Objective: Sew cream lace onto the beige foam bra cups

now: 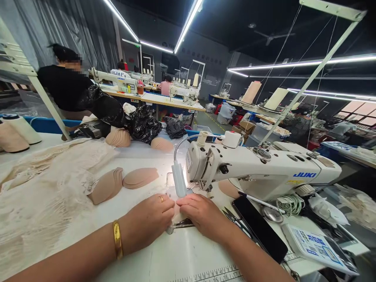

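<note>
Both of my hands meet in front of the white sewing machine (264, 166), just below its needle area. My left hand (148, 219), with a gold ring and bangle, has its fingers curled in on a pale fabric piece (177, 211). From the other side my right hand (202, 215) pinches the same piece, thumb and fingers together. Most of the fabric is hidden by my fingers. A small lamp (179, 180) on a bendy neck hangs right above them and lights the spot. Left of the machine lie stacked beige bra cups (141, 178) and another stack of bra cups (107, 186).
Cream lace (55, 188) spreads over the table's left side. Right of my hands lie scissors (235, 219), a black phone (260, 229) and a white-blue packet (315, 246). A printed ruler (217, 274) runs along the front. A person in black (64, 86) sits beyond, back left.
</note>
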`<action>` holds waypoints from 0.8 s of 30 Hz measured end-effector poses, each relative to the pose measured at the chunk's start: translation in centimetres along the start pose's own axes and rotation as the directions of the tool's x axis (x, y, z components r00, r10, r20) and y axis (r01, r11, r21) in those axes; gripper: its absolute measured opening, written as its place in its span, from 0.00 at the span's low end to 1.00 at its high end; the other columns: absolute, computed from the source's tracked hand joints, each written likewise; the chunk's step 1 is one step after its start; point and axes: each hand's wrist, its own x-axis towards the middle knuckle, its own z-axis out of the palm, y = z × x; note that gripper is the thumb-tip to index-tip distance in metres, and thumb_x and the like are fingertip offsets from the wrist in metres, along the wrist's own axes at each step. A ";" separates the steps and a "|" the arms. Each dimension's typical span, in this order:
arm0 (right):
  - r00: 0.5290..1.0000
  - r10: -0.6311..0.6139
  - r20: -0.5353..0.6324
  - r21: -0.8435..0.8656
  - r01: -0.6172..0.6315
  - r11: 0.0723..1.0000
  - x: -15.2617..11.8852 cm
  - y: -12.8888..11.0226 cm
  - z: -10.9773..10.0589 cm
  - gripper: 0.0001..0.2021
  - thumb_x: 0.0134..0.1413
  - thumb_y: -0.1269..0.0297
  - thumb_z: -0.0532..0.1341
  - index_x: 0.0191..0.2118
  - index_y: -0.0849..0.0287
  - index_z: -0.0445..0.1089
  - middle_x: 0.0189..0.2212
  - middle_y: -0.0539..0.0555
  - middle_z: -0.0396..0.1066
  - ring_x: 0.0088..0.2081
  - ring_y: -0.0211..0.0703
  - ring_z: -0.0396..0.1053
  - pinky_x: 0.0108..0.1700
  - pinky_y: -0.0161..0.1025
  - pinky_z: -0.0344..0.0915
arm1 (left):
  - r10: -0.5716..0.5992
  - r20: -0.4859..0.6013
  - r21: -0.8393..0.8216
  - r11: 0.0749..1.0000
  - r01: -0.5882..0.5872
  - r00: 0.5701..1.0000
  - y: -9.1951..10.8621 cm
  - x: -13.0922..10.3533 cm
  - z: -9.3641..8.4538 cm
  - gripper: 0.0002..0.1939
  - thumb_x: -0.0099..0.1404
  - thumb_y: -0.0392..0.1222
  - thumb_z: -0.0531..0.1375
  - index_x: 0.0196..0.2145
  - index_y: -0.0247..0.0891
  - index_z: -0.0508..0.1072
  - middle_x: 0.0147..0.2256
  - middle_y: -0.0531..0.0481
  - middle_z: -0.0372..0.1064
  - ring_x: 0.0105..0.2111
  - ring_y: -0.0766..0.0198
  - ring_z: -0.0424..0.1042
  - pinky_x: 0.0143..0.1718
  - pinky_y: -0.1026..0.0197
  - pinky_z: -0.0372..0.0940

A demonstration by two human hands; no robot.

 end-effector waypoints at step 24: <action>0.997 0.069 0.041 -0.051 -0.067 0.996 0.1 -1.5 -2.1 0.17 0.64 0.81 0.55 0.45 0.53 0.74 0.37 0.51 0.71 0.38 0.44 0.64 0.38 0.36 0.63 | -0.221 -0.145 -0.305 0.937 0.169 0.964 0.0 -0.9 3.7 0.09 0.74 0.35 0.53 0.34 0.40 0.66 0.35 0.48 0.66 0.34 0.56 0.63 0.39 0.53 0.63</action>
